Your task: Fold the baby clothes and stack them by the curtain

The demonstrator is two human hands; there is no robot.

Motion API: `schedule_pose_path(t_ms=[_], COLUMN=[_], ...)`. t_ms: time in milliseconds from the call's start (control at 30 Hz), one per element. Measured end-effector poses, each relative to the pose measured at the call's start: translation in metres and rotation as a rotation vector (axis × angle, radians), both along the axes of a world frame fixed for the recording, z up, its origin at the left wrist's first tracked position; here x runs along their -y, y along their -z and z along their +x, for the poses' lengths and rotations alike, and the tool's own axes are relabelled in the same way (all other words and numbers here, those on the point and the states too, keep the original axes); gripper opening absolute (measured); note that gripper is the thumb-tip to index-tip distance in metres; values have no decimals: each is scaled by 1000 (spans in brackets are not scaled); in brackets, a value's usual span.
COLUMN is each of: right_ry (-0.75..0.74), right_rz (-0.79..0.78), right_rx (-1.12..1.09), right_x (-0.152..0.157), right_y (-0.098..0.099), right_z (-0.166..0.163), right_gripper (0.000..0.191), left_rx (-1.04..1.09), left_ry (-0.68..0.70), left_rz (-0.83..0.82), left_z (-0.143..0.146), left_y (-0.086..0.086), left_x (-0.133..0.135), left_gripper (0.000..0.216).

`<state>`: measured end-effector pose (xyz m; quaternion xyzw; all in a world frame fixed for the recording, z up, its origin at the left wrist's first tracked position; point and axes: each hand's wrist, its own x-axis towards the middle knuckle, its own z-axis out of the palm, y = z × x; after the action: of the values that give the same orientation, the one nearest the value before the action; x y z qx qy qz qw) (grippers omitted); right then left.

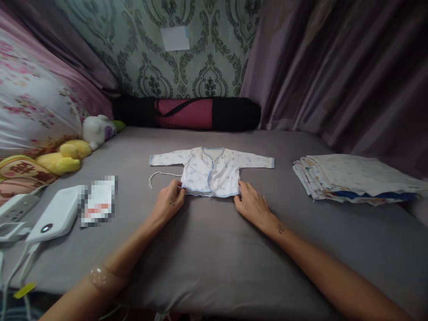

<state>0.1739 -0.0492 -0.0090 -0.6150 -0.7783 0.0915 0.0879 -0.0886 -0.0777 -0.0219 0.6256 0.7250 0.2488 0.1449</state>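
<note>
A small white baby shirt [214,171] with blue trim and a pale blue print lies spread out on the grey sheet [207,249], its sleeves stretched to both sides. One white tie string trails from its left side onto the sheet. My left hand [171,198] is closed at the shirt's lower left corner, thumb and fingers pinching the hem. At the lower right corner, my right hand [252,203] has its thumb and forefinger closed on the hem, with the other fingers lying on the sheet.
On the right lies a stack of folded baby clothes [354,178]. Left are a white power bank [58,214], a power strip [20,207], a blurred-out packet [99,201] and plush toys [96,131]. A black and maroon long bag [187,113] lies along the wall.
</note>
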Motion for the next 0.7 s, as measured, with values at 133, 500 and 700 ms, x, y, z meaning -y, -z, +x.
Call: schedule_pose_path(t_ms=[133, 500, 700], right_ry=[-4, 96, 41], right_rz=[-42, -60, -49], right_rx=[-54, -210, -78], right_x=[-5, -9, 3], right_y=[2, 3, -3], right_z=[4, 6, 1], right_gripper=[35, 44, 39], left_rx=[-55, -35, 10], left_ry=[29, 3, 4], left_rz=[11, 16, 72], left_z=[-3, -6, -7], left_y=[7, -1, 3], left_x=[-4, -3, -4], left_gripper=[19, 16, 18])
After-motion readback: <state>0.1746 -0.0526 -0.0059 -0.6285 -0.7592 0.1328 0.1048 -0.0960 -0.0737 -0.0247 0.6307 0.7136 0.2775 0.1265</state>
